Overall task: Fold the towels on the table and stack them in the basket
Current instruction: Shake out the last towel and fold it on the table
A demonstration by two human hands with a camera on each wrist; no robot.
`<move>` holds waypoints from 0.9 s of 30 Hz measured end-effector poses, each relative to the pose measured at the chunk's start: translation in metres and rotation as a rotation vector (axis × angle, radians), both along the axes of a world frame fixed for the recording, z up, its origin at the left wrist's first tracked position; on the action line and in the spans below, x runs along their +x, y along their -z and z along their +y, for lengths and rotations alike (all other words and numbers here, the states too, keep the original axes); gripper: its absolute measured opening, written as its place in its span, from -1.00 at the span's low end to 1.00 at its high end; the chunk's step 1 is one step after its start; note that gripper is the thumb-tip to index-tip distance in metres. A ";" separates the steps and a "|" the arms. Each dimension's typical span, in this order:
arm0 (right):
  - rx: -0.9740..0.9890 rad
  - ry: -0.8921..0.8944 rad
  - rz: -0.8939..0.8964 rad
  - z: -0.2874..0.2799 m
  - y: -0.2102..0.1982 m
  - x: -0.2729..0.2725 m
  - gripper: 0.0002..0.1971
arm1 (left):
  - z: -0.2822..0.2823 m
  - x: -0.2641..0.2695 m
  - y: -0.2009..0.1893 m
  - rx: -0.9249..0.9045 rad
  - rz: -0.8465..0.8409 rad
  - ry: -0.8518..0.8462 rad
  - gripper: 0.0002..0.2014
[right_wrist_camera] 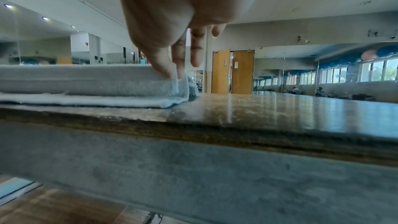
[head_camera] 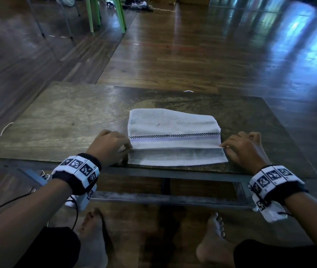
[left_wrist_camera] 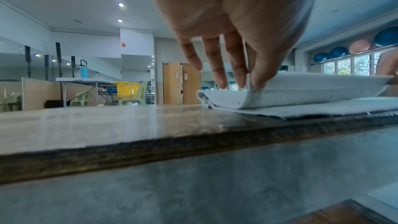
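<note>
A pale grey towel (head_camera: 173,128) with a checked band and a lilac stripe lies on the wooden table (head_camera: 61,120) near its front edge. Its upper layer is doubled back, and the folded edge hangs a little above the bottom layer. My left hand (head_camera: 128,148) pinches that edge at its left corner, thumb against fingers, as the left wrist view shows on the towel (left_wrist_camera: 301,91). My right hand (head_camera: 222,146) pinches the right corner of the same edge, seen close in the right wrist view on the towel (right_wrist_camera: 107,83). No basket near the table is in view.
The table's left half and far strip are bare wood. A yellow basket (left_wrist_camera: 127,89) stands on a green chair far across the room. Green chair legs (head_camera: 105,14) and cables lie on the floor beyond the table. My bare feet are under the front edge.
</note>
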State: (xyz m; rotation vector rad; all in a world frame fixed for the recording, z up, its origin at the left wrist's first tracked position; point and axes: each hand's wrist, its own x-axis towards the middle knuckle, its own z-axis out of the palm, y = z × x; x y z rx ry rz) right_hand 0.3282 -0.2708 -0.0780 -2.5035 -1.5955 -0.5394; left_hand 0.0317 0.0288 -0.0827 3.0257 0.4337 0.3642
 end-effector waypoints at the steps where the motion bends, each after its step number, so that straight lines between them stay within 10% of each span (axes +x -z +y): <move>1: 0.013 -0.010 -0.005 -0.004 -0.001 0.000 -0.83 | -0.001 -0.002 -0.001 0.033 -0.027 0.012 -0.95; 17: -0.095 -0.169 0.095 -0.028 0.022 -0.001 -0.70 | -0.021 -0.012 0.009 0.029 0.094 0.154 -0.64; 27: 0.026 -0.188 0.061 -0.026 0.009 -0.003 -0.77 | -0.025 -0.006 0.009 -0.158 0.119 0.052 -0.81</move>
